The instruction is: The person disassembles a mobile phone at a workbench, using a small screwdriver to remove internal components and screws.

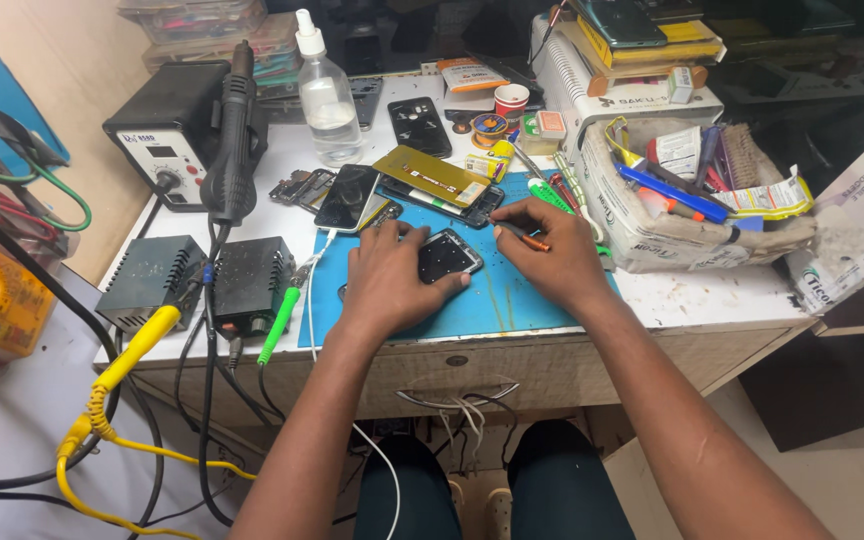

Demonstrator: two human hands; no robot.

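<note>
At the centre of the frame, the left hand presses down on an opened phone lying on the blue mat. The right hand pinches a screwdriver, its tip at the phone's upper right corner.

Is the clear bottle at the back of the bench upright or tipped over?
Upright. The clear bottle stands on its base on the white bench, white nozzle pointing up.

Blue mat matt rubbery; phone frame dark plastic, metal rim; bottle clear glossy plastic.
</note>
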